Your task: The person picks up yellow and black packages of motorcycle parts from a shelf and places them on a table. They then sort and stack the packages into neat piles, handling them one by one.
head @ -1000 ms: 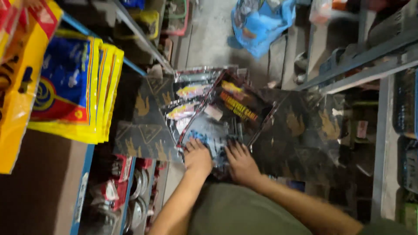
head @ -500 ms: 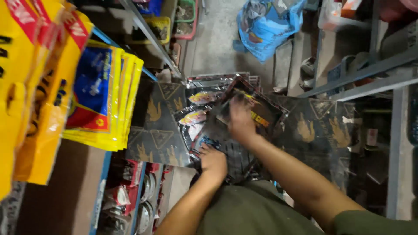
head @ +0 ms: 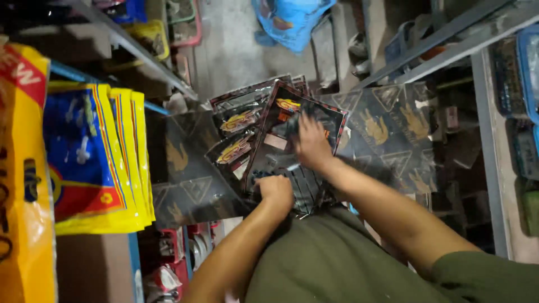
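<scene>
A flat black packet (head: 275, 146) with a red and yellow label lies tilted on top of a stack of similar packets (head: 238, 123) inside an open black cardboard box (head: 191, 174) with gold hand prints. My left hand (head: 276, 192) grips the packet's near edge with closed fingers. My right hand (head: 310, 143) presses on the packet's upper right part, fingers curled over it. Both forearms reach out from my green shirt.
Yellow and blue bags (head: 92, 157) hang on the left. Metal shelf rails (head: 432, 45) run at the upper right, with blue crates (head: 525, 84) at the far right. A blue plastic bag (head: 292, 19) lies on the grey floor beyond the box. Red packaged goods (head: 174, 252) sit on a low shelf.
My right hand went from beside my left hand up to the far part of the stack. The top packet is now lifted and tilted. The view has shifted closer.
</scene>
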